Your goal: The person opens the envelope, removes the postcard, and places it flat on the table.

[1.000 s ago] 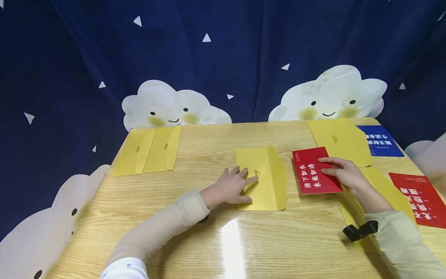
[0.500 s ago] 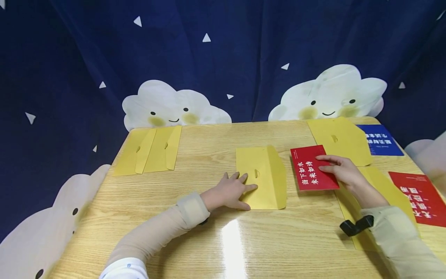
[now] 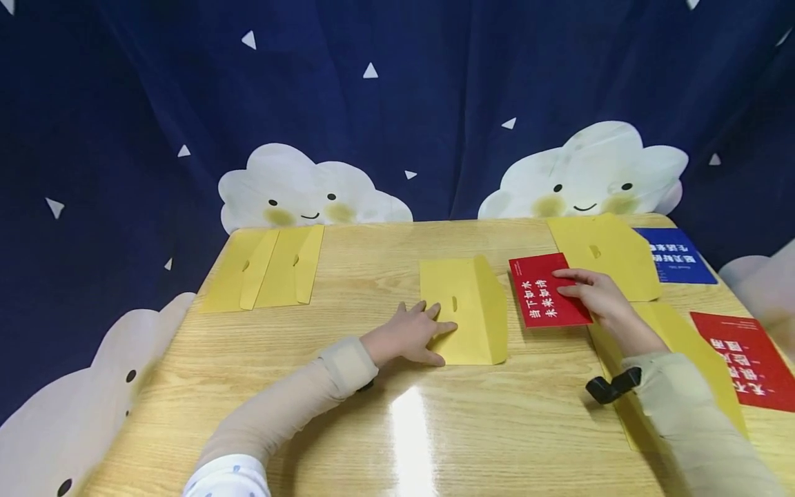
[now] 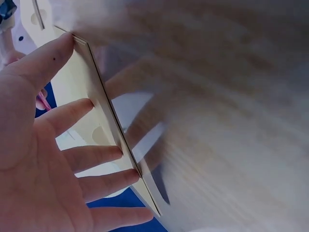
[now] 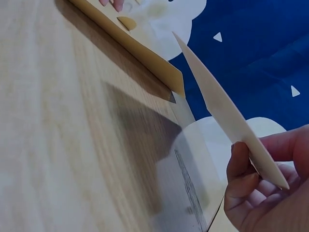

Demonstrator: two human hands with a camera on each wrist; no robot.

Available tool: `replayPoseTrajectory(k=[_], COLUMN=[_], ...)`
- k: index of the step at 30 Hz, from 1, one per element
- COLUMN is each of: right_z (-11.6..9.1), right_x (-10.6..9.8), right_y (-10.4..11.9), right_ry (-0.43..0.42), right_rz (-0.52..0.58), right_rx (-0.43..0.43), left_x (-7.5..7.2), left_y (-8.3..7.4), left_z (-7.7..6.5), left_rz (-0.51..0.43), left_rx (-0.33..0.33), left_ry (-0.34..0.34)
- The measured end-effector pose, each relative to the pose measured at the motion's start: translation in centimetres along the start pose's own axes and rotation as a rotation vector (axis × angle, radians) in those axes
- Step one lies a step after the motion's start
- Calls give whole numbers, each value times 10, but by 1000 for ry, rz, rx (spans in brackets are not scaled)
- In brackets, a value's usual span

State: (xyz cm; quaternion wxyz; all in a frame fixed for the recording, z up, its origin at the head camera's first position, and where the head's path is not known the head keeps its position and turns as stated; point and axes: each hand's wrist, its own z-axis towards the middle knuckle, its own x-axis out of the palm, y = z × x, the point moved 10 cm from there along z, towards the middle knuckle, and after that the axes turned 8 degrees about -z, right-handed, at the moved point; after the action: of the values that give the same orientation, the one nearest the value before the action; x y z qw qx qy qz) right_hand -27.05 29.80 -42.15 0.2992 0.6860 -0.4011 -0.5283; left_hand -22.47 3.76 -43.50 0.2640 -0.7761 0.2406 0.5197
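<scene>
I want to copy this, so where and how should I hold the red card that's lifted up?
I'd pinch the red card by its right edge, coming from the right, where the right hand's grip is. It's thin and raised above the table, so both faces can be reached there. That leaves its left edge free, facing the yellow envelope's open flap.

on the worktop [image 3: 354, 276], an outer envelope [image 3: 232, 276] and an inner envelope [image 3: 284, 266] lay side by side at the far left. nearer the centre lay a middle envelope [image 3: 466, 314], the fingers of the left hand [image 3: 406, 336] on its left part. to its right, the right hand [image 3: 602, 300] held a raised card [image 3: 537, 290] above the worktop. farther right, a rear envelope [image 3: 602, 252] partly covered a rear card [image 3: 680, 257]; before it, a front envelope [image 3: 692, 338] partly covered a front card [image 3: 748, 355]. a curtain [image 3: 422, 90] hung behind.
</scene>
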Motion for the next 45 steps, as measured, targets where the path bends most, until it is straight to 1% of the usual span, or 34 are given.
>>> replayPoseTrajectory(k=[6,15,20,26,33,40,45], right_z=[11,31,39,46,57,67,70], right_x=[-1,-1,0,-1,-1,-2,-2], right_y=[-3,-3,-5,-5,0,2,2], right_ry=[-19,-60,-72,-83,-65,-71,-58], right_rz=[2,29,58,97,120,136,142], right_rx=[49,34,43,50,36,38,52], left_x=[-3,-7,-9,-12,-15,-20,-22], left_y=[5,16,19,26,33,38,40], left_z=[6,19,26,37,47,51,53], left_rz=[-25,-62,-73,-94,-98,-121,-129], left_rx=[-28,-40,-44,-63,-81,-100,-103], left_ry=[23,16,17,11,9,16,27])
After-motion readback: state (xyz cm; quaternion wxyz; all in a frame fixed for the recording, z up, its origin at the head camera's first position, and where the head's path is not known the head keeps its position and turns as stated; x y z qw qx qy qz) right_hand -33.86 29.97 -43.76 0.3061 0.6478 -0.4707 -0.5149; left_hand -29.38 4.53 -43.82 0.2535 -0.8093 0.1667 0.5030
